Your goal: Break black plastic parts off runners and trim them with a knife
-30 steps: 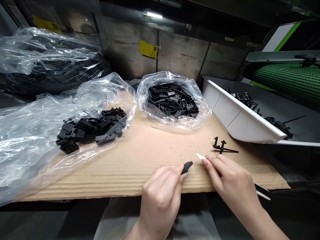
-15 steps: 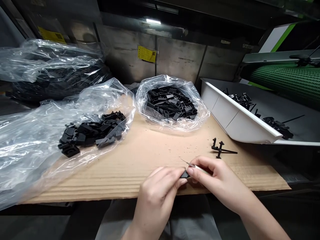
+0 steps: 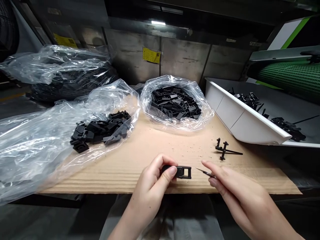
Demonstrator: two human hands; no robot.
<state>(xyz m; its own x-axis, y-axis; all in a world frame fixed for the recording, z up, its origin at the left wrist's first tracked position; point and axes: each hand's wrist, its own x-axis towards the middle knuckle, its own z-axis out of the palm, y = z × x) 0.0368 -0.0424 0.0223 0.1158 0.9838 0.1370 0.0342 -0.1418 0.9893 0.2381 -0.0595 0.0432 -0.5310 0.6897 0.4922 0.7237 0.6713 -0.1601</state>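
Observation:
My left hand pinches a small black plastic part between thumb and fingers; a rectangular opening shows at its free right end. To the right of it, my right hand grips a thin pointed blade, like a craft knife, whose tip points left toward the part without touching it. The knife's handle is mostly hidden by the fingers. Both hands are above the front edge of a cardboard sheet. Beyond my right hand lies a branched black plastic sprue.
A clear bag full of black parts stands at the back. Another clear bag lies at left with parts at its mouth, a filled bag behind it. A white tray with black pieces and a green conveyor belt are at right.
My hands have moved apart. The black part has been turned so its open end shows, and the blade has drawn away to the right. The view has shifted slightly left.

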